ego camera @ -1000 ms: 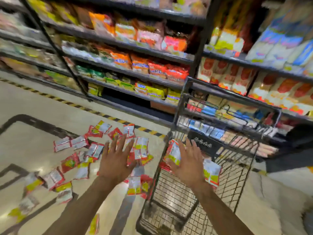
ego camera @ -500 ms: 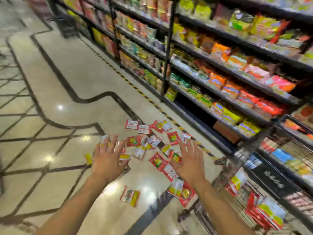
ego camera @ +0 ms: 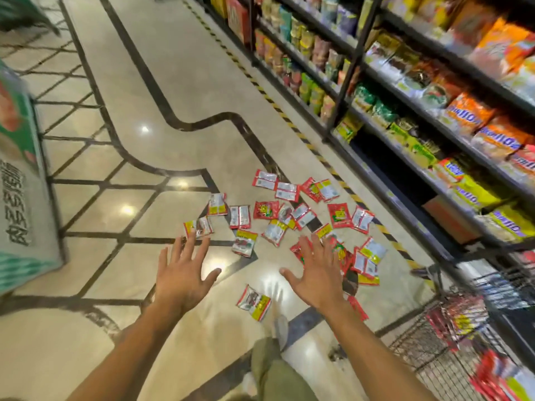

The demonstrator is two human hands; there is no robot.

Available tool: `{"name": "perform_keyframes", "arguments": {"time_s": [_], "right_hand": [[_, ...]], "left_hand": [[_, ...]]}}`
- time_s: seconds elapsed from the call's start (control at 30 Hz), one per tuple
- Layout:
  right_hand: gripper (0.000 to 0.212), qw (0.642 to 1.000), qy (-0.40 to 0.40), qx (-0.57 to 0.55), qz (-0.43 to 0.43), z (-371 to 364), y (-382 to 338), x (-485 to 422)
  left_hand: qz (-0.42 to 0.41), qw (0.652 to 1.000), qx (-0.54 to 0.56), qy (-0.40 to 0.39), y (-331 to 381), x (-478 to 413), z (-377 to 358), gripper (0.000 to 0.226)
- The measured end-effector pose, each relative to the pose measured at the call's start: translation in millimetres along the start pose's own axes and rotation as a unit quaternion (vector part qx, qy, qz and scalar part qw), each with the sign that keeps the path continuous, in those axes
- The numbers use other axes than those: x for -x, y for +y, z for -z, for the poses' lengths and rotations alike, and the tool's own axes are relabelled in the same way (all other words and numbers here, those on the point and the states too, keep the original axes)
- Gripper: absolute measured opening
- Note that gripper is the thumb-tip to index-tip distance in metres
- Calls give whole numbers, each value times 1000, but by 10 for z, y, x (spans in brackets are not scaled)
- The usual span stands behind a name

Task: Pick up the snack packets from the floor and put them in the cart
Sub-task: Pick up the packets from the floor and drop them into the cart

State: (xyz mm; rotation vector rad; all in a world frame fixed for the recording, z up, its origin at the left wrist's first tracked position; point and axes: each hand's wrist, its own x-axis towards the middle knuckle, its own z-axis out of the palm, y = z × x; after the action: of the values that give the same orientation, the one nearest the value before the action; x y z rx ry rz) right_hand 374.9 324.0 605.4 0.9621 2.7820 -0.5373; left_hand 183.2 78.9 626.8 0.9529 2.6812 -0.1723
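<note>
Beige floor (ego camera: 95,215) between packets (ego camera: 266,210) and box (ego camera: 17,169)

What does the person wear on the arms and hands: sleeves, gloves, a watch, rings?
Nothing visible. The left hand and the right hand are bare, without gloves, rings or a watch. The left forearm and the right forearm are uncovered as far as the picture shows; no sleeve is in view.

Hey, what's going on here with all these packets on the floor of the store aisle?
A person is clearing up snack packets scattered on the shop floor beside the stocked shelves. Both hands are empty: the left hand and right hand are spread open, reaching out over the pile. Some packets already lie in the wire cart at lower right; most are not yet picked up.
</note>
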Motion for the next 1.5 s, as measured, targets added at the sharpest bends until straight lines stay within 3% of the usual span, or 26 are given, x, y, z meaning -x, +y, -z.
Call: {"name": "perform_keyframes", "arguments": {"time_s": [0.2,0.37,0.57,0.73,0.87,1.03,1.3,1.5], "right_hand": [[105,998,-56,-12,-16,-563,104,-640],[97,995,-87,-27,-41,-1454,200,-1163],[91,986,-129,-60,-91,-3289,418,-1810],[92,972,-196,-56,-121,-5093,610,-2206],[87,976,-189,-42,-101,-6399,785,-2338],[87,971,-225,-28,-81,-7512,993,-2419],[53,975,-210,12,-65,-8232,1117,-2305],[58,958,-267,-33,-99,-8182,1141,-2480]], "left_hand": [[-33,999,-5,-40,165,-843,-325,81],[-83,994,10,-68,207,-1663,-1092,84],[-121,984,3,-131,167,-2728,-2831,92],[-145,974,-52,-169,44,-3380,-4503,82],[-157,966,-61,-195,-79,-3716,-5703,83],[-158,964,-58,-207,-235,-4085,-6900,83],[-26,996,45,-79,-207,-4866,-7577,72],[125,973,192,21,-69,-5543,-7499,79]]}}
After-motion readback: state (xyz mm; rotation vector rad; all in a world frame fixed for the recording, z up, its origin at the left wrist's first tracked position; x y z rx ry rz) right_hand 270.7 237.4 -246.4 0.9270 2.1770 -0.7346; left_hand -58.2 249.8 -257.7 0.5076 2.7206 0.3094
